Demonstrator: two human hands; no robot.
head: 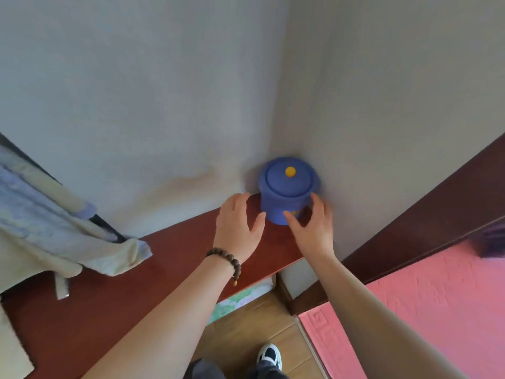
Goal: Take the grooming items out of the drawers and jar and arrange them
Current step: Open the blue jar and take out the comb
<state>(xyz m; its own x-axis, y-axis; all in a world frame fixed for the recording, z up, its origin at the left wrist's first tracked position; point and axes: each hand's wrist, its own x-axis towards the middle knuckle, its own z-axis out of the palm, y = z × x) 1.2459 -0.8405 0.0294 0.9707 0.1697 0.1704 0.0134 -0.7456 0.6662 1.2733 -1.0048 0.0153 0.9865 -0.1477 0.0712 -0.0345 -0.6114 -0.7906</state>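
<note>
Blue plastic, with a small yellow knob on its lid, the jar (288, 188) stands at the back of the red-brown desk (169, 258), tucked into the corner where the two walls meet. From the head view, the left hand (239, 227) and the right hand (314, 227) reach toward it from either side, each grip spread with fingers straight, holding nothing; the right fingers look to be at or just beside the jar's wall, though blur hides whether they touch. I judge the step best done by closing both palms low on the body, drawing it clear of the corner, keeping it upright so the lid stays seated. A yellow mark on the jar's front is partly hidden and unreadable; no other writing shows.
</note>
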